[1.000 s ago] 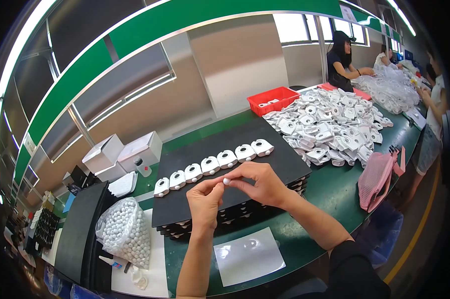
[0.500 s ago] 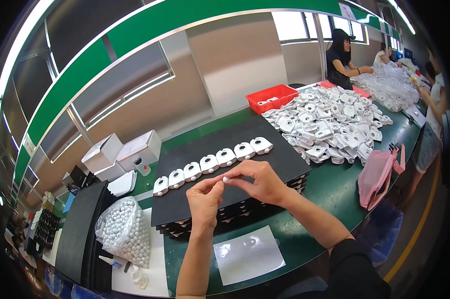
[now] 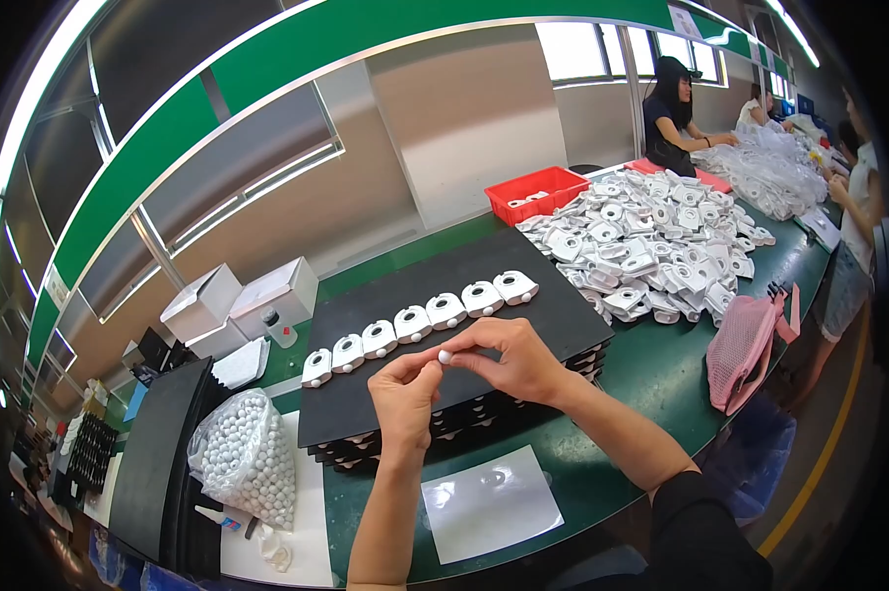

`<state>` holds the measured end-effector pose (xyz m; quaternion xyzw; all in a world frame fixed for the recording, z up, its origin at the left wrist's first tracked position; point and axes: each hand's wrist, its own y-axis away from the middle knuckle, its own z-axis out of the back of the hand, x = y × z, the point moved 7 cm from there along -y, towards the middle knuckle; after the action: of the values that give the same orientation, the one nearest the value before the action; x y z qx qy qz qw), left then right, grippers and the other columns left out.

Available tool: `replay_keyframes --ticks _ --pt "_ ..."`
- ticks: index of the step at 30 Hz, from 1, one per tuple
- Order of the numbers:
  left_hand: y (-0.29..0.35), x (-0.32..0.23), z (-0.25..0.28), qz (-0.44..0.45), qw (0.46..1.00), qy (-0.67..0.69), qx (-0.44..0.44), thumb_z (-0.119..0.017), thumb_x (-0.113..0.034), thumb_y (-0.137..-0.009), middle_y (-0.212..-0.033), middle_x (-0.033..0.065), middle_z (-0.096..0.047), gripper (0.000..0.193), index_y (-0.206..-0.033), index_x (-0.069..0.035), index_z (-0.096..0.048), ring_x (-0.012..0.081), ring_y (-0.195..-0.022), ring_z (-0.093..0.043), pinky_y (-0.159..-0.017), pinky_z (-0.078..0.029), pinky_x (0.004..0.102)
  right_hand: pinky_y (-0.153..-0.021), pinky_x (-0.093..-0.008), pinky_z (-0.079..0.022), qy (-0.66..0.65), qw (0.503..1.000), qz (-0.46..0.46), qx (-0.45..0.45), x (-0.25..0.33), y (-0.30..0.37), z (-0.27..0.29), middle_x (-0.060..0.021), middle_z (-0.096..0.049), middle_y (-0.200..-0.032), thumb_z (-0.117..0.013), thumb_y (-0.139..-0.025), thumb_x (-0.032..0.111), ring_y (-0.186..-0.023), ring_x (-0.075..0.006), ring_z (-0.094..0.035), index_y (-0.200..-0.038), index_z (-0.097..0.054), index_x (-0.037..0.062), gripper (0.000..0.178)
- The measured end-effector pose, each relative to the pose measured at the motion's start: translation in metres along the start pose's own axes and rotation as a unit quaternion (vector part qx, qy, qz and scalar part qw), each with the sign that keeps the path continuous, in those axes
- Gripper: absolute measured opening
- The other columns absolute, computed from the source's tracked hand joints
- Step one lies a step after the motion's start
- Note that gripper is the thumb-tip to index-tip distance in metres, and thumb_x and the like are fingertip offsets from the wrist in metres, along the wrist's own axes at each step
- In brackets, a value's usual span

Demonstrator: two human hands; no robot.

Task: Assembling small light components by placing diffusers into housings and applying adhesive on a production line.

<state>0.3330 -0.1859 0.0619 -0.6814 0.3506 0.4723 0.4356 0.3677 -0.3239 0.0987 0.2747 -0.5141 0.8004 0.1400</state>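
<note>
A small white ball sits at the meeting point of my two hands, above the near edge of a black foam board. My right hand pinches it between thumb and forefinger. Against its left side press the closed thumb and forefinger of my left hand; these partly hide one another. Behind my fingers, several white plastic housings, each with a dark round opening, stand in a slanting row on the board. Most show a small white ball at the near end.
Loose white housings form a large heap to the right, beside a red bin and a pink mesh bag. At left lies a bag of white balls, near a small glue bottle. A co-worker sits beyond the heap.
Both hands stay almost in place, with the white ball still at the fingertips. At the far right, a co-worker's arms have shifted slightly.
</note>
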Motion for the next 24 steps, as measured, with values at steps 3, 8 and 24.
replay_keyframes --ticks 3,8,24 --pt "0.0006 -0.0015 -0.0009 -0.006 1.000 0.020 0.001 -0.068 -0.008 -0.075 -0.065 0.0002 -0.060 0.013 -0.085 0.001 -0.067 0.0024 -0.050 -0.045 -0.043 -0.033 0.0152 -0.062 -0.0248 -0.046 0.025 1.000 0.018 -0.003 0.0039 -0.0018 0.0032 -0.0077 -0.065 -0.079 -0.066 -0.075 0.005 -0.070 -0.0167 -0.060 -0.087 -0.066 0.0039 0.012" --pt "0.0019 -0.0038 -0.0039 0.010 1.000 -0.015 0.001 -0.064 -0.004 -0.076 -0.067 0.0019 -0.061 0.012 -0.086 0.001 -0.067 0.0027 -0.050 -0.045 -0.043 -0.034 0.0155 -0.063 -0.0267 -0.045 0.021 1.000 0.012 -0.007 -0.0003 0.0004 0.0025 -0.0082 -0.065 -0.079 -0.066 -0.075 0.008 -0.070 -0.0189 -0.059 -0.086 -0.066 0.0040 0.011" --pt "0.0012 -0.0010 -0.0005 0.006 1.000 -0.010 -0.008 -0.068 -0.007 -0.075 -0.064 0.0008 -0.061 0.013 -0.084 0.001 -0.067 0.0023 -0.048 -0.043 -0.042 -0.032 0.0156 -0.062 -0.0254 -0.046 0.026 0.999 0.028 -0.009 -0.0004 0.0004 0.0002 -0.0075 -0.065 -0.079 -0.066 -0.074 0.005 -0.068 -0.0170 -0.060 -0.086 -0.066 0.0043 0.012"
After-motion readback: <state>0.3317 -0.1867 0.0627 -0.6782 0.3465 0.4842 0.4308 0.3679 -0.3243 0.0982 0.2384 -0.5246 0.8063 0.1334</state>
